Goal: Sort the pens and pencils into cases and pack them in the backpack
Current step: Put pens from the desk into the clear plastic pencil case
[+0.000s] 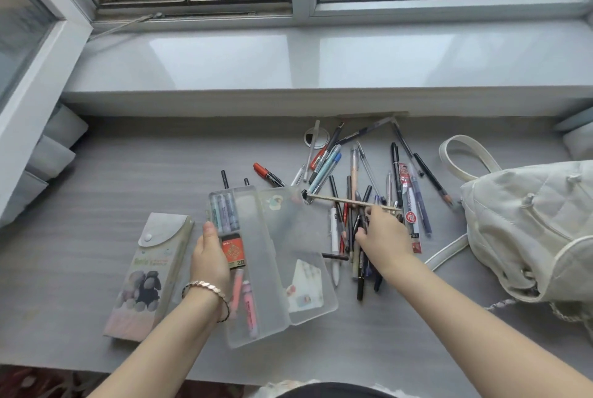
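Observation:
A clear plastic pencil case (256,269) lies open on the grey desk, with markers, a 2B lead box and pink highlighters in its left half. My left hand (210,256) grips the case's left edge. My right hand (383,234) hovers over a heap of pens and pencils (356,192) and pinches a thin wooden pencil (346,201) that lies crosswise, together with a dark pen. A second, closed case (150,275) with a snap flap and a sheep picture lies at the left. A cream backpack (529,230) sits at the right.
A grey windowsill (288,60) runs behind the desk under the window. A round cable grommet (316,138) sits behind the pen heap. The backpack's straps (455,153) trail toward the pens. Folded grey cushions (54,153) are at the far left.

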Action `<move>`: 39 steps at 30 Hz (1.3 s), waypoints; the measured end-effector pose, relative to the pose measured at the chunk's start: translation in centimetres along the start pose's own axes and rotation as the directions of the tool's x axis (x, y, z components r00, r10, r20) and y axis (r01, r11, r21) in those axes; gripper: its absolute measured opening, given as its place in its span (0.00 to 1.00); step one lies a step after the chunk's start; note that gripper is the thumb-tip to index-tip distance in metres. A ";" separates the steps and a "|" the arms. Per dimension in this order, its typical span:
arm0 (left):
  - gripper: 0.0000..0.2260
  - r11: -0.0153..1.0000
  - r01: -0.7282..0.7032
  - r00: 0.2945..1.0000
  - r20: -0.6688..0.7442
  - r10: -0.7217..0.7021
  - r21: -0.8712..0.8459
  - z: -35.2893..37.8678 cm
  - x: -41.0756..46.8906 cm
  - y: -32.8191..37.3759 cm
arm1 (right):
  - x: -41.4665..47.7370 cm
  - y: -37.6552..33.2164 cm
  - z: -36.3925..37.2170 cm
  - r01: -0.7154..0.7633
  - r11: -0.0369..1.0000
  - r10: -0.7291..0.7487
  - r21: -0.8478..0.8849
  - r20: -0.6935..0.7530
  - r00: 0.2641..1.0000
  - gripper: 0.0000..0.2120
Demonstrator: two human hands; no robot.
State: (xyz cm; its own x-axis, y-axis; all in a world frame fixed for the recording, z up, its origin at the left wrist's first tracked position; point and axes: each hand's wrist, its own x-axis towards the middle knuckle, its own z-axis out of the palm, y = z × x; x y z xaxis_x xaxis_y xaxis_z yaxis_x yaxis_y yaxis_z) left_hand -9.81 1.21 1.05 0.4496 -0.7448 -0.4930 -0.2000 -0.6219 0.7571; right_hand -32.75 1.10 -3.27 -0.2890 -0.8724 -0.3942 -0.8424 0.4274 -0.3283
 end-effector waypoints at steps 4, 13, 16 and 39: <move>0.26 1.000 0.014 1.000 -0.010 -0.014 -0.007 -0.8 0.0 -0.5 | 0.8 -0.6 -0.5 -0.062 0.991 0.050 0.118 0.102 0.994 0.07; 0.25 0.999 -0.012 1.000 0.009 0.012 -0.039 -1.3 -0.9 -0.2 | 1.0 -3.1 1.0 -0.058 0.994 0.053 0.088 0.055 0.997 0.14; 0.24 0.999 -0.016 1.000 -0.001 0.016 -0.043 -1.5 -1.0 0.1 | 1.6 -3.7 1.3 -0.073 0.993 0.068 0.095 0.057 0.996 0.12; 0.27 0.992 0.096 0.995 -0.004 -0.096 -0.077 -1.2 -0.2 -1.0 | -4.2 -7.6 -5.0 0.458 0.710 -0.328 0.535 -0.325 0.887 0.08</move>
State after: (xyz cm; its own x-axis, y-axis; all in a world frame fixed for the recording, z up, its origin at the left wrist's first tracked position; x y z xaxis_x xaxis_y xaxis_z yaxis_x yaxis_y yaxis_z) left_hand -8.65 2.26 0.85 0.4705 -0.6803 -0.5620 -0.0881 -0.6699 0.7372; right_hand -27.44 0.34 5.14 -0.1283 -0.9910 0.0369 -0.4874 0.0306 -0.8726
